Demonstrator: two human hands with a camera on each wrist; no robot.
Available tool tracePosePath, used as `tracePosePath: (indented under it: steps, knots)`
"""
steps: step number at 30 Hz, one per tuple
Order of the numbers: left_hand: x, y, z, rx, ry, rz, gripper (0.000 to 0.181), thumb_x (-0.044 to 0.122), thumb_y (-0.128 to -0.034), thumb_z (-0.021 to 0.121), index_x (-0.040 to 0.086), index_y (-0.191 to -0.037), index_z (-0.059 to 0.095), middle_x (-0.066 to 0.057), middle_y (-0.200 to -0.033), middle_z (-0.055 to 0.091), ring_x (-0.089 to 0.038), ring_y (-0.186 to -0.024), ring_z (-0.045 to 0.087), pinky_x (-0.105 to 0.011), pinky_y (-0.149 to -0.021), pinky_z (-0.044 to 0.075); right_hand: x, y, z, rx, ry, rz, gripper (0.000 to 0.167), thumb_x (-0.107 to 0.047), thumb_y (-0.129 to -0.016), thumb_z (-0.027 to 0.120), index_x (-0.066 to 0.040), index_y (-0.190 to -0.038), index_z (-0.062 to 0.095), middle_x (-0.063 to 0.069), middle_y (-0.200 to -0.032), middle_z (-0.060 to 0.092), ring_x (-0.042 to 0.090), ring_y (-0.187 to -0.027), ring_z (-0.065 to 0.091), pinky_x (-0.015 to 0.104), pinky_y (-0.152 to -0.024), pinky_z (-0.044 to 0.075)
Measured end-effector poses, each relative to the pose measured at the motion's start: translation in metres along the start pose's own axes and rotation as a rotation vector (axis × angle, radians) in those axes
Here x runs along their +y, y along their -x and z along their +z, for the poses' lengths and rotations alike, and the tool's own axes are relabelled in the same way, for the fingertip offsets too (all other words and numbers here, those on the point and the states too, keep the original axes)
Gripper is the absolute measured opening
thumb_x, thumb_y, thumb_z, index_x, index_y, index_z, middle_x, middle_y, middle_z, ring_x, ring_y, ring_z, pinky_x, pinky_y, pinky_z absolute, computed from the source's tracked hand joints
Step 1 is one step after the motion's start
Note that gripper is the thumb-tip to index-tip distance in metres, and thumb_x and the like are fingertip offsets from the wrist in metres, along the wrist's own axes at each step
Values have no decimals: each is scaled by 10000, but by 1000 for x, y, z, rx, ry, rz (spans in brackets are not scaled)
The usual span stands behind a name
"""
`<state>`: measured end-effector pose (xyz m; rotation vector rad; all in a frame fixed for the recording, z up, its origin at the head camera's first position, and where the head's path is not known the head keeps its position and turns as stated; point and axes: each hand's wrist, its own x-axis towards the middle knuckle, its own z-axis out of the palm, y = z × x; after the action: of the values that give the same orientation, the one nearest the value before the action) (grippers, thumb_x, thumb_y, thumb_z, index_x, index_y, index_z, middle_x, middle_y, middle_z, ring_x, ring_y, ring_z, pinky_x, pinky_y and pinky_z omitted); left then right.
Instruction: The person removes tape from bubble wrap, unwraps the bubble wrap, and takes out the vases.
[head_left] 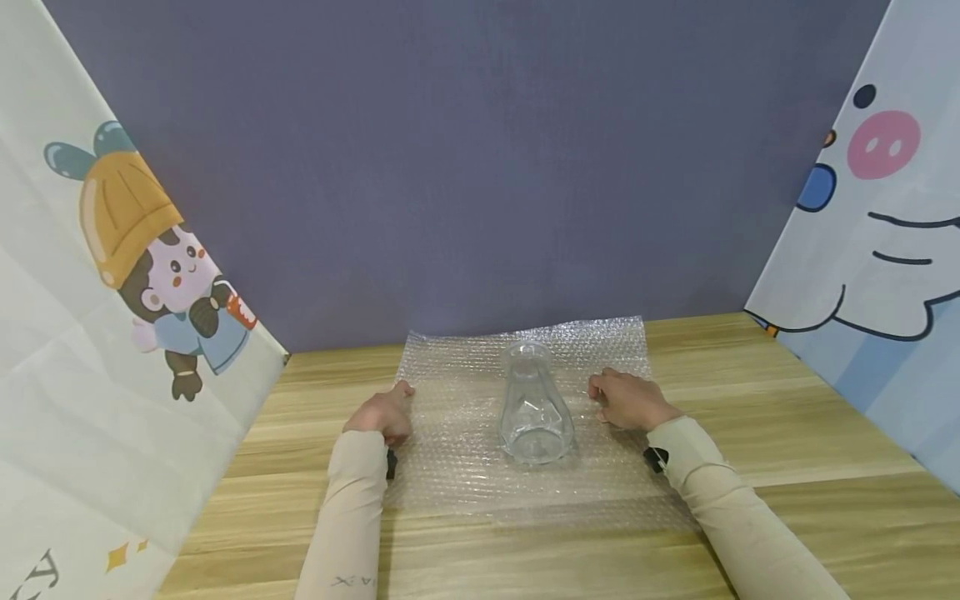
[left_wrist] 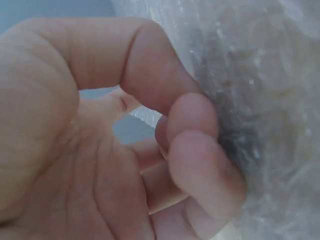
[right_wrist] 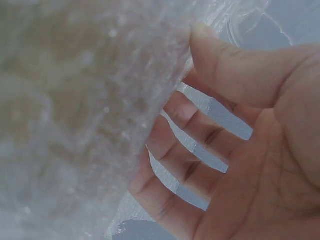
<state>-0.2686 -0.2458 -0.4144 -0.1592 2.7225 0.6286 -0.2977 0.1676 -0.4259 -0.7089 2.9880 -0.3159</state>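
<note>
A clear glass vase, narrow-necked and wide at its base, lies on its side on a sheet of bubble wrap, its mouth toward the back. At the sheet's left edge is my left hand. Its thumb and fingertips come together against the bubble wrap, though the sheet between them is hidden. My right hand grips the right side of the wrap, with the thumb on one face and the fingers behind it. Neither hand touches the vase.
The bubble wrap lies on a wood-grain table. A dark grey-blue panel rises behind the table. White sheets with cartoon prints stand on the left and right.
</note>
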Motion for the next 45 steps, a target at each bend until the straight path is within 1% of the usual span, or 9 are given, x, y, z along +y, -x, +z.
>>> tracePosePath:
  steps: [6,10,13,17,22,28,32,38,45]
  knots:
    - [4,1,7,51,-1,-2,817,-106,-781,561,170,-1534,409,-254,-953,683,-141,-518,451,-259,-463,418,2,-1,-1,0,5,-5,240,-140,-845,802,-167,-1024,645,-22,-885,530,162,-744,536,396,-618,490]
    - [13,4,12,144,-81,27,473,40,-993,499,111,-1460,500,-299,-1250,653,-337,-877,671,-445,-712,573,3,-2,-1,5,18,-15,235,-142,-847,802,-159,-1020,643,-23,-870,523,160,-724,531,381,-611,483]
    - [19,4,16,208,-162,56,375,89,-1033,477,46,-1400,544,-308,-1324,625,-490,-1093,657,-566,-867,577,3,-1,-2,2,23,-24,230,-143,-856,802,-154,-1020,641,-20,-866,523,156,-712,527,371,-610,479]
    - [26,3,20,260,-241,60,407,63,-1005,508,7,-1406,551,-305,-1264,662,-492,-1016,685,-563,-821,597,1,0,-3,-17,25,-15,227,-145,-874,799,-151,-1040,644,-15,-870,529,148,-703,526,364,-605,477]
    - [29,1,21,293,-266,51,376,83,-1016,495,7,-1368,602,-281,-1260,673,-466,-1025,690,-545,-808,605,-1,0,-3,-35,28,-1,242,-164,-883,799,-151,-1074,651,-8,-901,553,159,-716,546,376,-607,485]
    - [29,1,20,302,-262,31,235,22,-937,527,-49,-1026,733,-266,-1082,729,-414,-910,717,-513,-728,607,0,-3,0,-40,31,7,232,-163,-884,794,-158,-1068,652,-2,-943,581,175,-749,582,401,-627,505]
    - [33,2,22,321,-265,35,225,2,-934,524,-52,-920,743,-245,-1012,748,-389,-850,726,-492,-691,615,0,-4,2,-41,26,6,226,-170,-888,790,-165,-1067,651,-10,-940,572,170,-750,568,400,-632,504]
    - [40,2,24,354,-289,24,245,12,-949,513,-61,-927,746,-243,-958,755,-383,-818,736,-485,-665,621,-5,-3,-4,-64,9,-2,228,-174,-881,786,-153,-1069,659,-1,-940,568,199,-808,595,453,-681,533]
    - [41,2,26,310,-264,-5,275,133,-969,542,-61,-995,736,-260,-1025,741,-410,-890,729,-513,-718,616,-18,-7,-17,-51,-84,37,222,-187,-937,678,-53,-1113,697,118,-1072,691,294,-963,660,543,-805,549]
